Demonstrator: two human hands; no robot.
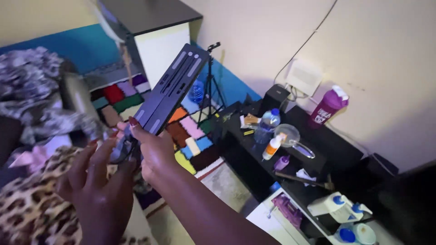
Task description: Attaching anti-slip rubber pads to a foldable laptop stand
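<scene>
While the right hand [152, 152] grips the lower end of a long, flat, dark folding stand [170, 90], its fingers [136, 129] clenched around the stand's edge, the stand rises tilted up and away toward the upper middle of the view, its top end near a small black tripod [210, 86]. Pale grey strips line the stand's face. The left hand [97, 181] sits just beside the right, fingers spread and released, with fingertips touching or nearly touching the stand's bottom end; whether they actually press on it is unclear.

Below the stand lies a patchwork rug [190, 136] of coloured squares on the floor. At the left, a leopard-print cloth [32, 204] covers the bed. To the right stands a low black table [318, 149] carrying a clear water bottle [265, 124], a small white bottle with an orange band [272, 147], a clear round bowl [288, 134] and a purple shaker bottle [328, 106] near the wall. A white cabinet with a dark top [159, 41] stands behind the stand.
</scene>
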